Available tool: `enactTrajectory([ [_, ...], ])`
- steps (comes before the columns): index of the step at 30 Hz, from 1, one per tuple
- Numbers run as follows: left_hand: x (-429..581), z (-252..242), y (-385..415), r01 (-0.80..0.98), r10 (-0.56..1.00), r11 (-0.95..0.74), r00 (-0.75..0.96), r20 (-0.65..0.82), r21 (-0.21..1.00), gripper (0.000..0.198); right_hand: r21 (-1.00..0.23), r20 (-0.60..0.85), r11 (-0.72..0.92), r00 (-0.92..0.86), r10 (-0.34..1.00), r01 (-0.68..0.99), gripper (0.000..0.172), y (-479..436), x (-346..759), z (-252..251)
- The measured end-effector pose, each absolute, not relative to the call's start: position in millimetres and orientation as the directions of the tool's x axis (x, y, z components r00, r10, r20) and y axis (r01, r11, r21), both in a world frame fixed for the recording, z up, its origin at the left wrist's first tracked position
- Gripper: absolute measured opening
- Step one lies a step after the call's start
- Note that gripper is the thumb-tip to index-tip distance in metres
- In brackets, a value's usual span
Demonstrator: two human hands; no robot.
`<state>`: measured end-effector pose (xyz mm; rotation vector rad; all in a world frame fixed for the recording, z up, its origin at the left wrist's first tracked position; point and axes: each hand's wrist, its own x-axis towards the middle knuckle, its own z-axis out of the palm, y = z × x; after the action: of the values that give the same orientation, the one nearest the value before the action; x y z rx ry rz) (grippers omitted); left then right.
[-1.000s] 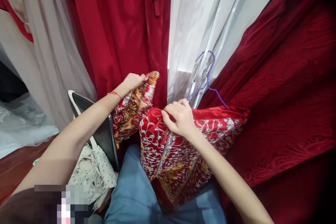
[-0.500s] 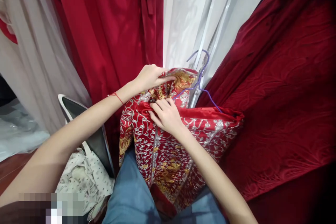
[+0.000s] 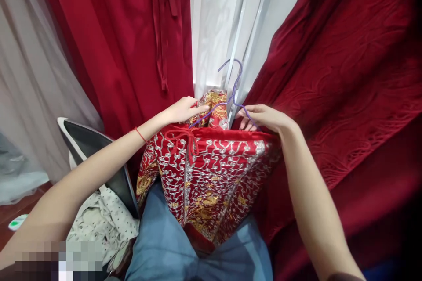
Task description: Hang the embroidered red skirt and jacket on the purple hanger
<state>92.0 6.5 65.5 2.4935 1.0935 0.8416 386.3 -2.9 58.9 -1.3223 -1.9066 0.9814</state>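
Note:
A red garment (image 3: 211,171) with silver and gold embroidery, perhaps a skirt, lies across my lap. Its red waistband (image 3: 220,133) faces up, with a red tie (image 3: 191,140) knotted at the left. From the opening rises a purple wire hanger (image 3: 234,83), hook upward. My left hand (image 3: 184,109) grips the embroidered cloth behind the hanger's left arm, thumb on top and the other fingers mostly hidden. At the hanger's right arm, my right hand (image 3: 263,117) is closed with curled fingers, just above the waistband. The garment's far part (image 3: 218,107) stands up behind the hanger.
Red cloth (image 3: 132,30) hangs at the left and a patterned dark red cloth (image 3: 346,74) at the right. White drapery (image 3: 214,22) hangs between them. Left of my legs are a dark panel with a white rim (image 3: 99,145) and a dotted cloth bundle (image 3: 105,224).
My right hand has left the waistband's tie and moved right to the hanger's right arm. The red tie now shows. My left hand still holds the cloth, slightly lower in view.

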Motion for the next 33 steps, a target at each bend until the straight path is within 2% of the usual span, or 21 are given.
enactTrajectory([
  [3,101.7,73.3,10.4,0.511,0.758,-0.573,0.628,0.177,0.641,0.046,-0.755,-0.143,0.210,-0.469,0.872,0.621,0.049,4.2,377.5,72.0],
  [6,107.3,69.5,14.0,0.433,0.767,-0.456,0.635,0.096,0.778,0.042,-0.671,-0.232,0.274,-0.546,0.805,0.689,0.048,10.2,366.4,73.9],
  [9,107.6,55.1,17.5,0.385,0.807,-0.396,0.579,0.116,0.834,0.043,-0.691,-0.147,0.331,-0.573,0.806,0.642,0.046,12.3,364.9,64.6],
  [13,105.7,35.2,22.3,0.329,0.857,-0.345,0.493,0.152,0.879,0.047,-0.758,0.062,0.350,-0.473,0.879,0.550,0.048,8.3,368.6,46.7],
  [16,105.1,27.1,25.3,0.269,0.850,-0.349,0.494,0.183,0.897,0.049,-0.774,0.132,0.359,-0.422,0.897,0.522,0.048,4.7,368.2,38.5],
  [24,108.0,17.9,30.4,0.212,0.851,-0.377,0.464,0.247,0.902,0.052,-0.793,0.165,0.327,-0.336,0.927,0.514,0.051,1.1,368.9,30.3],
  [28,99.6,32.4,34.3,0.309,0.840,-0.315,0.531,0.112,0.897,0.041,-0.817,0.100,0.277,-0.348,0.932,0.506,0.049,1.8,370.5,35.6],
  [31,92.4,46.8,38.9,0.529,0.794,-0.380,0.607,-0.026,0.759,0.025,-0.829,0.073,0.255,-0.357,0.931,0.498,0.047,3.9,370.4,39.3],
  [33,91.7,51.5,45.2,0.742,0.857,-0.408,0.512,-0.058,0.533,0.021,-0.839,0.066,0.246,-0.359,0.931,0.486,0.047,5.8,369.2,39.2],
])
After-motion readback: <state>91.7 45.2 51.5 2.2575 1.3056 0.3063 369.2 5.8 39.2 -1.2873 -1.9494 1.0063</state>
